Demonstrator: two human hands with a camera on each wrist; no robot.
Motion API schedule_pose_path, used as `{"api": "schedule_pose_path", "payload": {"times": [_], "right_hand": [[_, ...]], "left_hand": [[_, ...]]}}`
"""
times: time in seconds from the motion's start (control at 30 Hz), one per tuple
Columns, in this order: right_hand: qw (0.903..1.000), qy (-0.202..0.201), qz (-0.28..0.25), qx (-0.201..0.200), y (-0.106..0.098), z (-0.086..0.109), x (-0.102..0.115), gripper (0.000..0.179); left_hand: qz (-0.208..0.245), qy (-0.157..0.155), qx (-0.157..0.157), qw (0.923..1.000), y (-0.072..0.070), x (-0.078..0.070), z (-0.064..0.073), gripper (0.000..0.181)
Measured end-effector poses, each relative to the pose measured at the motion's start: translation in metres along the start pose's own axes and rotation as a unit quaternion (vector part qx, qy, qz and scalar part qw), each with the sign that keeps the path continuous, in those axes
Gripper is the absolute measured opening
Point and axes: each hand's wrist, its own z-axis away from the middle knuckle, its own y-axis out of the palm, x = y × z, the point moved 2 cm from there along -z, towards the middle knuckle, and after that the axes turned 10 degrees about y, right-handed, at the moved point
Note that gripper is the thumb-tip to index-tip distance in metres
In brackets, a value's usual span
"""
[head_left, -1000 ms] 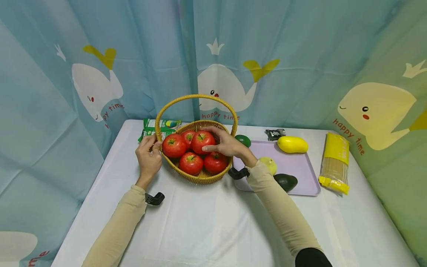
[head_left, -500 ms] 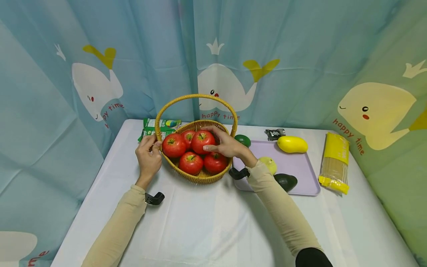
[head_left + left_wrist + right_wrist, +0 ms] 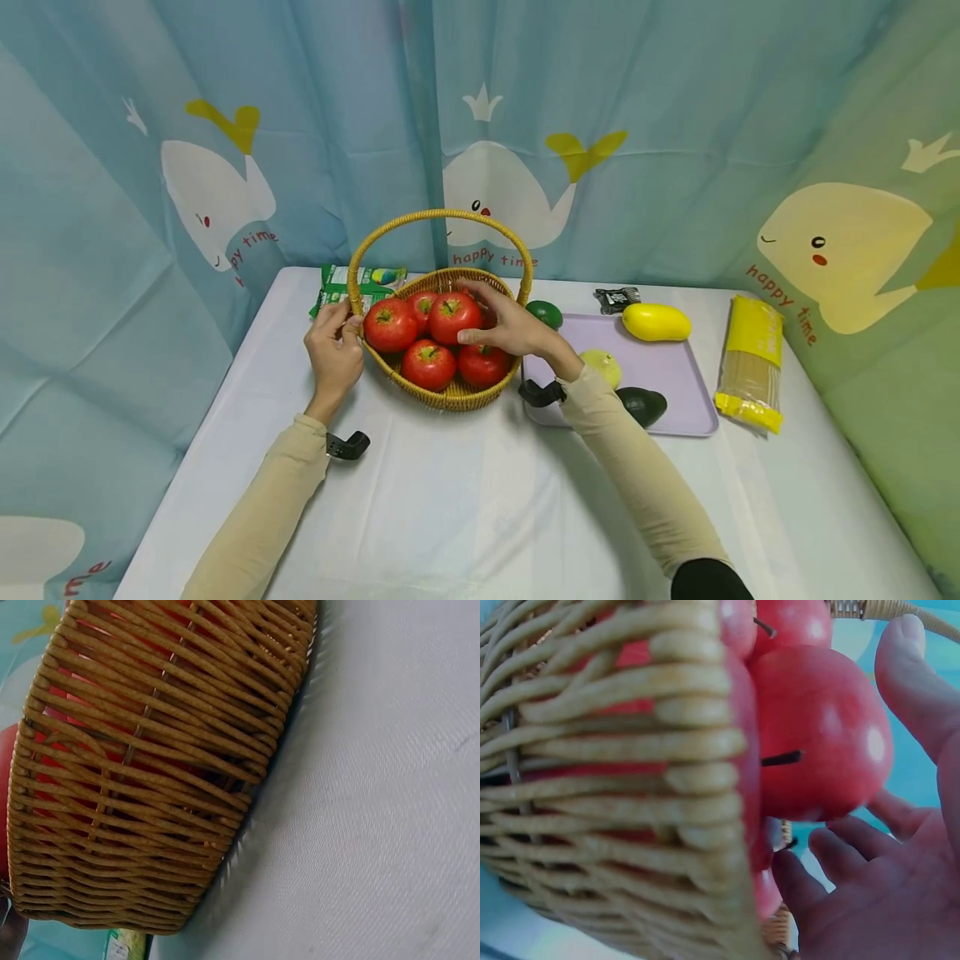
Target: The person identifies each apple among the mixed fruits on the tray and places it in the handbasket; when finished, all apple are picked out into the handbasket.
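A yellow wicker basket (image 3: 452, 400) with a tall arched handle (image 3: 440, 214) stands at the back of the table, holding several red apples (image 3: 429, 367). At its left side, my left hand (image 3: 335, 354) pinches the rim close to the handle's base. My right hand (image 3: 513, 327) reaches over the right rim, its fingers loosely bent around the far side of the upper apple (image 3: 453, 318). In the right wrist view, the thumb (image 3: 904, 667) stands apart from that apple, while fingertips lie close beside it. The woven side (image 3: 150, 787) fills much of the left wrist view.
Green snack packets (image 3: 378, 279) lie behind the basket. On the right are a lilac tray (image 3: 693, 417), a yellow-green round fruit (image 3: 602, 367), an avocado (image 3: 645, 407), a small green fruit (image 3: 545, 314), a yellow oblong fruit (image 3: 657, 322), a black packet (image 3: 617, 299) and packaged noodles (image 3: 752, 364).
My right hand has eased slightly right, away from the upper apple, so more red shows between palm and apple. The left hand keeps its place on the basket rim.
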Motion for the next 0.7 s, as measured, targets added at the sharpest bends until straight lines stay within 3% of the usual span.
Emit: {"api": "schedule_pose_path", "payload": {"times": [0.17,0.3,0.5,0.7], "right_hand": [[0.9998,-0.008,0.019,-0.001,-0.007,0.015,0.005,0.088],[0.9996,-0.016,0.021,0.008,-0.014,0.031,0.01,0.087],[0.9994,-0.018,0.029,0.004,-0.027,0.065,0.009,0.08],[0.9966,-0.049,0.019,-0.064,-0.049,0.097,-0.005,0.061]], "left_hand": [[0.0,-0.026,0.014,0.9996,-0.005,-0.002,0.001,0.03],[0.0,-0.056,0.047,0.9973,-0.012,-0.005,0.0,0.035],[-0.018,-0.089,0.138,0.9863,-0.029,-0.006,-0.003,0.035],[-0.097,-0.05,0.248,0.9625,-0.055,-0.004,-0.003,0.035]]}}
